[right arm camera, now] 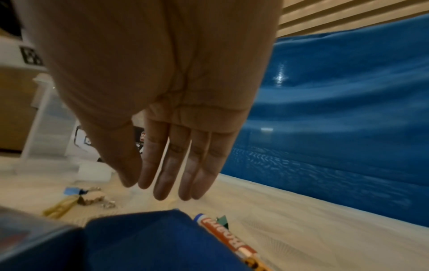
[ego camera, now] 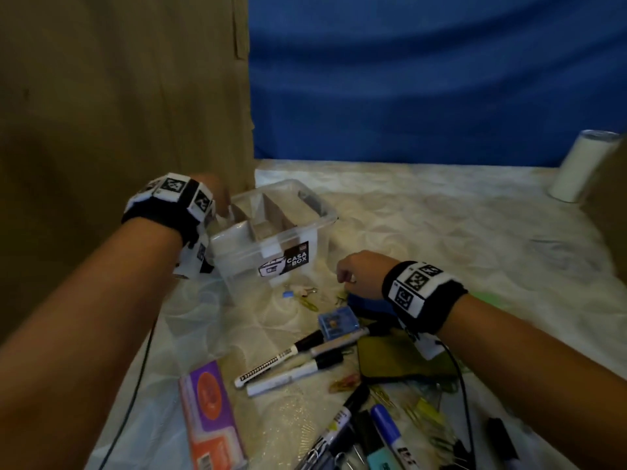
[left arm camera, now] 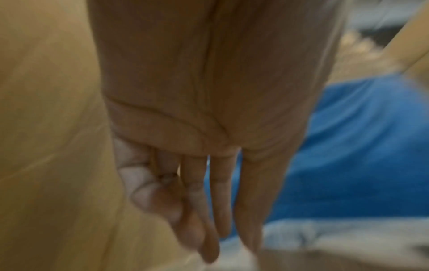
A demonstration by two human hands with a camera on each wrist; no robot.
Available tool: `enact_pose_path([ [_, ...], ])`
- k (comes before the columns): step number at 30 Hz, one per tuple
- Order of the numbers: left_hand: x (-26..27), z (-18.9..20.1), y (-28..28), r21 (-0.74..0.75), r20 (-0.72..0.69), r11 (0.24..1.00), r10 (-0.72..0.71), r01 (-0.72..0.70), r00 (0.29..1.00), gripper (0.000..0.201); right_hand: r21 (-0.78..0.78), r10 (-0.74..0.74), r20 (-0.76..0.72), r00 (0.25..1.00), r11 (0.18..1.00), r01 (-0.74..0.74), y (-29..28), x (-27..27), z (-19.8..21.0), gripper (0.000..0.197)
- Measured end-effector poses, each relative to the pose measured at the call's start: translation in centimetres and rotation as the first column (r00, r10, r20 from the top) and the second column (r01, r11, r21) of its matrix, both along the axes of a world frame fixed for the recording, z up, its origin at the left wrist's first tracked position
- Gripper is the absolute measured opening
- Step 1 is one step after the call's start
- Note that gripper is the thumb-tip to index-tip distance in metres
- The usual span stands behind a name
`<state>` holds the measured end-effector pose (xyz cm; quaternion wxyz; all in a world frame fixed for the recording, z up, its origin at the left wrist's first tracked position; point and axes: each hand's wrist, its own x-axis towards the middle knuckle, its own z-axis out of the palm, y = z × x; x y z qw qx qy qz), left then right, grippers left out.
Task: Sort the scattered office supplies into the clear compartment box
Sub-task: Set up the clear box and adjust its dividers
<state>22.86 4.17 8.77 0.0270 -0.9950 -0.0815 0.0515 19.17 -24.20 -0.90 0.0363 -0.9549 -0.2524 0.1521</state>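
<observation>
Head view: clear compartment box (ego camera: 268, 232) sat at the back-left of the table (ego camera: 441, 232), dividers visible, compartments looking mostly empty. Left hand (ego camera: 210, 195) hovered over the box's left rim, fingers straight and together in the left wrist view, nothing held. Probably steadying or just released. Right hand (ego camera: 359, 273) hung just right of the box, fingers relaxed, empty, above the clips (ego camera: 305, 296) in front of the box. Markers (ego camera: 295, 361) lay further out, unsorted.

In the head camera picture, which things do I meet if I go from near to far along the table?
Blue-capped marker → black-capped white marker → small blue box → clear compartment box → white cup
</observation>
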Motion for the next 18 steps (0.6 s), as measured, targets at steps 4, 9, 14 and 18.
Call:
enact_pose_path([
  [4,-4.3,1.8,-3.8,-0.064,0.210,0.986,-0.139,0.155,0.968,0.023,-0.070,0.041,-0.041,0.998,0.997,-0.044,1.1,0.6,-0.7,0.023],
  [9,-10.3,-2.0,-9.1,-0.091,0.307,0.925,-0.326,0.368,0.894,0.017,-0.124,0.066,-0.022,0.998,0.990,-0.069,1.7,0.8,-1.4,0.021],
  [14,-9.2,-8.3,-11.9,-0.029,-0.009,0.876,-0.482,0.482,0.876,0.024,-0.158,0.114,0.046,0.992,0.982,-0.106,2.2,0.5,-2.3,0.011],
  [18,-6.7,-11.4,-12.4,0.008,-0.118,0.888,-0.456,0.460,0.882,0.033,-0.228,0.157,0.067,0.985,0.964,-0.138,3.0,0.6,-3.0,0.022],
])
